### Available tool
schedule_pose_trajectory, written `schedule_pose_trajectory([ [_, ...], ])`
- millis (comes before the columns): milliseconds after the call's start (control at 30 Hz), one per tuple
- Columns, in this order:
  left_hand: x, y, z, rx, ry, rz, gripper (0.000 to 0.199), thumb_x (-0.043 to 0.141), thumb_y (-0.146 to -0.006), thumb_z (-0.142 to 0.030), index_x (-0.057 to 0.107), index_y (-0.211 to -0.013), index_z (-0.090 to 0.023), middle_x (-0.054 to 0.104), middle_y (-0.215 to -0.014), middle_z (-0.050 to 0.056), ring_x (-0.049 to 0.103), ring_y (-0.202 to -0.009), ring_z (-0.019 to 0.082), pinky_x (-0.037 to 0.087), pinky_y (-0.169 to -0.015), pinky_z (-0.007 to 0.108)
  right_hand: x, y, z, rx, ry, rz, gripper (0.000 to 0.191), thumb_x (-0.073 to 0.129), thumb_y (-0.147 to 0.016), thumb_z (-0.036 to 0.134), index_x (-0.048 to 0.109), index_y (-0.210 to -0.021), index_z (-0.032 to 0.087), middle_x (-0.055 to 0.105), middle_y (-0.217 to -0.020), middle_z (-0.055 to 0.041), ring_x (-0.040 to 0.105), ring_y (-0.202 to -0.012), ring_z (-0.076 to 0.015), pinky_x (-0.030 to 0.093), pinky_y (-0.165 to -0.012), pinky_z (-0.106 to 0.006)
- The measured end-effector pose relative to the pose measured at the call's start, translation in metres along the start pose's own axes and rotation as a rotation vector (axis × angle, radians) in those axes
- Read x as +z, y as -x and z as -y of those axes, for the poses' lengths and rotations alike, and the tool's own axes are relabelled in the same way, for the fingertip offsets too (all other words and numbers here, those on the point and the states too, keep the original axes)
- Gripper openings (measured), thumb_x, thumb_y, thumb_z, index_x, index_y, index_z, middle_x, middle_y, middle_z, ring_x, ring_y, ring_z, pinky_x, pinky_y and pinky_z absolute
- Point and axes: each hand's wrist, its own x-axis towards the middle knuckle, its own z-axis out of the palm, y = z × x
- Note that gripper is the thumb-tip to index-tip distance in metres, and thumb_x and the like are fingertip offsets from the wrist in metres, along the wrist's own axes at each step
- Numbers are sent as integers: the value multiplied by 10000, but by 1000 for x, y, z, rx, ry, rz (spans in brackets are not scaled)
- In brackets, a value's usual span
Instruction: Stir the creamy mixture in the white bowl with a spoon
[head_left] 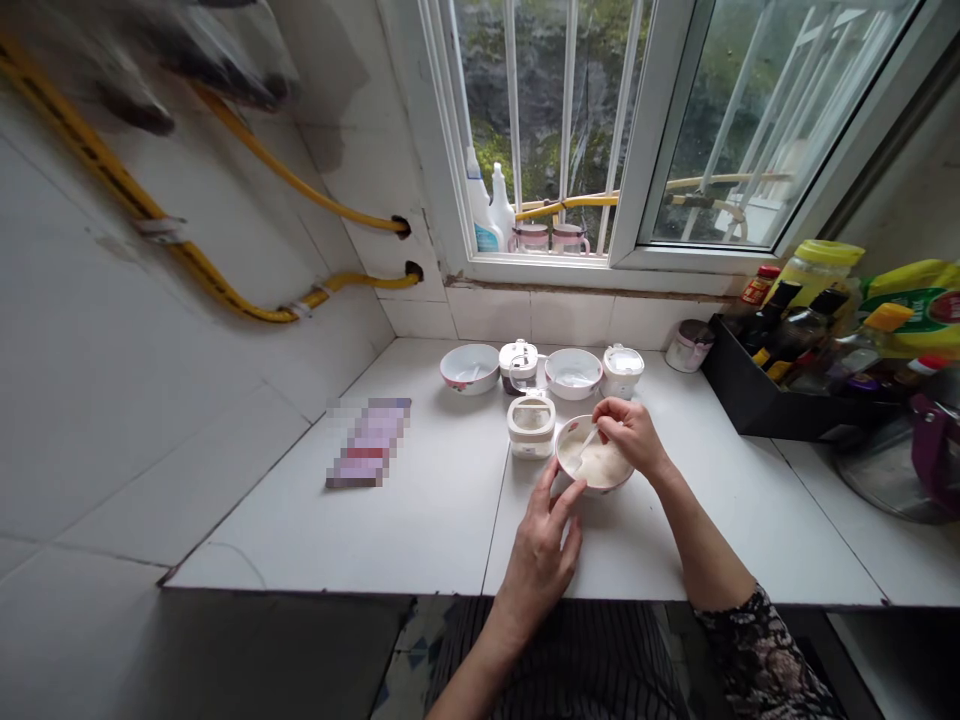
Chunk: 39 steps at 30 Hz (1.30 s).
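Note:
A bowl (604,470) of pale, off-white powder or batter stands near the middle of the counter. My left hand (546,540) steadies it, fingers on its near left rim. Above the contents, my right hand (628,432) is closed round the handle of a small white spoon (588,440), whose lower end is in the pale stuff. Just left of the bowl sits a square seasoning jar (532,428) with a clear body. Behind are a white bowl (574,376), another bowl (470,371) with a spoon inside, a jar with dark contents (518,367) and a white-lidded jar (622,372).
A pixelated purple packet (369,445) lies on the white tiled counter (420,530) at left. At right, a black box (787,400) holds several bottles, with a small jar (690,346) beside it and a pot (904,470) nearer. Yellow pipes (255,310) run along the left wall.

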Motion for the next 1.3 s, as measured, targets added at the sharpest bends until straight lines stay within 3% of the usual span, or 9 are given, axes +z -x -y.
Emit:
schedule_pose_trajectory([
  [133, 1, 0, 0, 4, 8, -3, 518, 458, -915, -35, 451, -1397, -226, 278, -1555, 149, 365, -1425, 278, 446, -1095, 441, -5, -4, -4, 83, -88, -39, 114, 495, -620, 262, 588, -618, 197, 501, -456, 42, 454, -442, -115, 353, -472, -239],
  [267, 1, 0, 0, -4, 11, -3, 534, 456, -905, -25, 450, -1396, -234, 282, -1552, 145, 378, -1417, 278, 456, -1086, 443, -3, -3, -3, 8, 31, -62, 112, 488, -623, 243, 590, -610, 198, 513, -471, 40, 444, -458, -111, 355, -487, -238],
  [367, 1, 0, 0, -7, 15, 1, 548, 452, -902, -18, 446, -1402, -240, 279, -1552, 141, 367, -1424, 275, 442, -1097, 444, 1, -1, -2, -14, 48, -9, 111, 481, -628, 233, 585, -604, 200, 516, -481, 41, 444, -464, -109, 358, -489, -236],
  [467, 1, 0, 0, -11, 14, 2, 555, 453, -899, -16, 444, -1405, -242, 271, -1558, 140, 358, -1428, 277, 436, -1102, 447, 2, -1, -2, 40, -34, 30, 116, 483, -621, 239, 592, -610, 199, 514, -472, 43, 452, -455, -110, 358, -483, -236],
  [700, 0, -1, 0, -3, 18, 1, 540, 458, -900, -18, 449, -1395, -235, 276, -1555, 148, 401, -1403, 272, 462, -1078, 423, -7, -8, -5, 195, -226, -56, 99, 535, -577, 258, 608, -577, 191, 514, -433, 37, 444, -442, -111, 367, -489, -247],
  [900, 2, -2, 1, 25, -9, -37, 540, 449, -891, -10, 464, -1382, -233, 280, -1551, 151, 443, -1370, 277, 487, -1052, 422, -11, -11, -6, 237, -286, -97, 107, 532, -558, 250, 620, -568, 189, 524, -422, 32, 432, -449, -109, 384, -509, -253],
  [1100, -12, -11, 6, 64, -60, 35, 456, 475, -904, -61, 532, -1323, -230, 380, -1464, 153, 561, -1243, 270, 562, -960, 397, -14, -10, -5, 229, -299, -118, 98, 547, -569, 270, 608, -579, 194, 508, -430, 41, 440, -454, -112, 389, -514, -261],
  [1200, -21, -20, 15, 132, -114, 56, 395, 480, -915, -86, 577, -1271, -228, 475, -1360, 147, 624, -1120, 248, 585, -917, 402, -14, -11, -5, 216, -294, -126, 103, 548, -567, 278, 610, -580, 196, 511, -430, 41, 444, -451, -115, 394, -512, -266],
  [1300, -30, -29, 25, 227, -107, 95, 346, 464, -944, -95, 594, -1242, -210, 514, -1302, 143, 621, -1119, 235, 591, -903, 371, -15, -11, -5, 215, -300, -129, 112, 535, -558, 275, 612, -578, 196, 517, -430, 39, 448, -452, -115, 403, -516, -266],
])
